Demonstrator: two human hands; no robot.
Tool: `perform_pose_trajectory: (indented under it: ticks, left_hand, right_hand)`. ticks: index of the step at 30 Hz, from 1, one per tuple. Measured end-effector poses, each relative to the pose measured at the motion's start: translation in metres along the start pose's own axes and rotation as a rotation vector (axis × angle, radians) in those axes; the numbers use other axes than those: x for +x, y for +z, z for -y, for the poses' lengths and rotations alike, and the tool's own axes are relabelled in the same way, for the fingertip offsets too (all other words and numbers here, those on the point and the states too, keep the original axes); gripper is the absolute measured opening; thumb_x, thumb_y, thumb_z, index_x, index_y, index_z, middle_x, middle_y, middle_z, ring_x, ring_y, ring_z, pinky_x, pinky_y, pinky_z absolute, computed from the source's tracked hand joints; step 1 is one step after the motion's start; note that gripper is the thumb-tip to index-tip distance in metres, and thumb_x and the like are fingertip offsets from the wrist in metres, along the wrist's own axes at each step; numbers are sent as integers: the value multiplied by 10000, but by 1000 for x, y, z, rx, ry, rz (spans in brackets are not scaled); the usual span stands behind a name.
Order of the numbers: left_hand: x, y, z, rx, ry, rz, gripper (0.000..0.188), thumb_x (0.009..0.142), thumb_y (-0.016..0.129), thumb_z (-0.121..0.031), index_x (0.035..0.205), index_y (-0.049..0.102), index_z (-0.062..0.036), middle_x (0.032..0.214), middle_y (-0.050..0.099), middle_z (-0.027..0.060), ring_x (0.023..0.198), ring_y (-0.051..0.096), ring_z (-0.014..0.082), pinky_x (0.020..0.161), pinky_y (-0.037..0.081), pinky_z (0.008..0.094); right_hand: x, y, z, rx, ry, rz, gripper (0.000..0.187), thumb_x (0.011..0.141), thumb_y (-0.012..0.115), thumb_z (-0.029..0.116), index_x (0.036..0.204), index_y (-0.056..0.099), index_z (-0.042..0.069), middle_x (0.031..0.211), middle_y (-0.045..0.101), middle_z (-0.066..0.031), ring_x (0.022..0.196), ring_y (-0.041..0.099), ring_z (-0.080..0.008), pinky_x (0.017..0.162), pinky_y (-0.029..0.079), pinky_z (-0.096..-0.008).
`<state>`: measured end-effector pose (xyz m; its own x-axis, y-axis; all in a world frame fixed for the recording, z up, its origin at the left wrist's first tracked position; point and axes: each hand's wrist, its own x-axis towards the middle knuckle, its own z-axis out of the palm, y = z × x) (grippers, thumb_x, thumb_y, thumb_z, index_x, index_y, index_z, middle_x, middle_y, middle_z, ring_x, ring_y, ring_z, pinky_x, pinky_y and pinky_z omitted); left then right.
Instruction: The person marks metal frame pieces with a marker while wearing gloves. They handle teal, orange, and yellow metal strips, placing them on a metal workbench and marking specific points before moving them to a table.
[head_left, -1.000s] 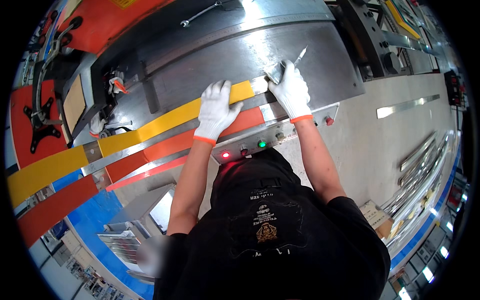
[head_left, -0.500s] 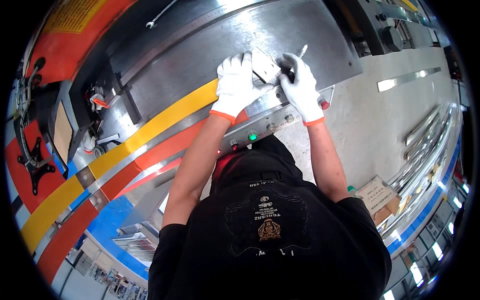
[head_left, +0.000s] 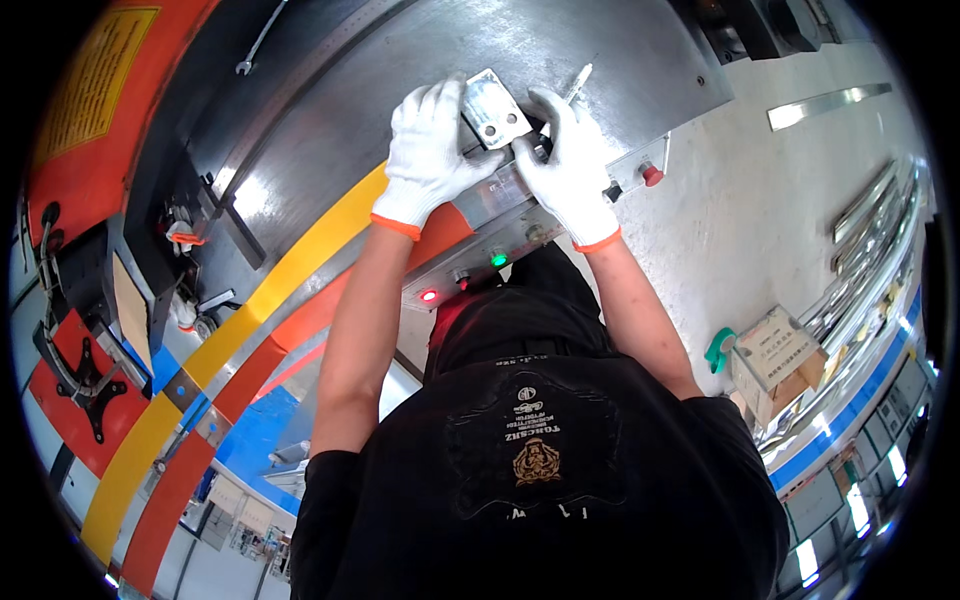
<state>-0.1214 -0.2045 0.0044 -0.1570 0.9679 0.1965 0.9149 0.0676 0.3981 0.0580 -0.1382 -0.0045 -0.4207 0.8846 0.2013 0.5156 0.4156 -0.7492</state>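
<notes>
A small silvery metal plate [head_left: 490, 105] with two round holes lies near the front edge of the grey machine table [head_left: 640, 85]. My left hand [head_left: 428, 150], in a white knitted glove with an orange cuff, rests at its left side. Those fingers lie stretched out, and the thumb reaches along the plate's near edge. On the plate's right, my gloved right hand [head_left: 568, 165] curls its thumb and fingers round a small dark thing [head_left: 541, 142], mostly hidden and too unclear to name. A slim white pen-like stick [head_left: 579, 82] points out beyond the right fingers.
Along the table's front run a yellow strip [head_left: 300, 265] and a control panel with a green lit button [head_left: 499, 259] and a red knob [head_left: 652, 176]. A wrench [head_left: 247, 62] lies far left. Metal strips [head_left: 880, 235] and a cardboard box [head_left: 775, 350] are on the floor at right.
The view has shifted, and both hands appear further left. More of the plate and its holes now shows between them. The right fingers have come away from over the plate.
</notes>
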Motion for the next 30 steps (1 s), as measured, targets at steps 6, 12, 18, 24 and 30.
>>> perform_pose_trajectory:
  ticks: [6, 12, 18, 24, 30]
  left_hand:
    - [1, 1, -2, 0, 17, -9, 966, 640, 874, -427, 1402, 447, -13, 1305, 562, 186, 1220, 516, 369, 1047, 410, 489]
    - [2, 2, -1, -2, 26, -13, 972, 631, 870, -427, 1398, 440, -12, 1287, 574, 184, 1209, 521, 375, 1031, 415, 488]
    - [1, 3, 0, -15, 34, -37, 964, 633, 872, -412, 1403, 438, -27, 1278, 577, 190, 1199, 531, 382, 1024, 429, 491]
    - [-2, 3, 2, 3, 27, -30, 1002, 629, 867, -456, 1409, 430, -1, 1317, 545, 213, 1223, 505, 406, 1044, 413, 503]
    - [-22, -29, -16, 88, -49, -75, 899, 674, 827, -461, 1388, 477, -43, 1420, 443, 225, 1270, 444, 418, 1059, 377, 514]
  right_hand:
    - [-1, 2, -3, -3, 10, -14, 563, 754, 744, 208, 1296, 591, 223, 1021, 619, -98, 977, 598, -351, 827, 502, -455]
    - [2, 3, -5, 24, -46, -30, 569, 754, 732, 180, 1302, 581, 197, 989, 643, -66, 963, 605, -322, 843, 497, -444]
    - [2, 1, -4, 33, -48, -4, 573, 754, 730, 146, 1306, 579, 189, 1011, 667, -63, 960, 609, -322, 862, 491, -446]
    - [4, -2, 3, 14, -114, -6, 569, 762, 733, 124, 1309, 575, 120, 1040, 692, -89, 875, 618, -330, 823, 488, -453]
    - [6, -27, -10, 398, 10, -68, 448, 950, 575, 0, 1387, 483, 30, 1208, 682, -167, 1103, 695, -233, 953, 549, -326]
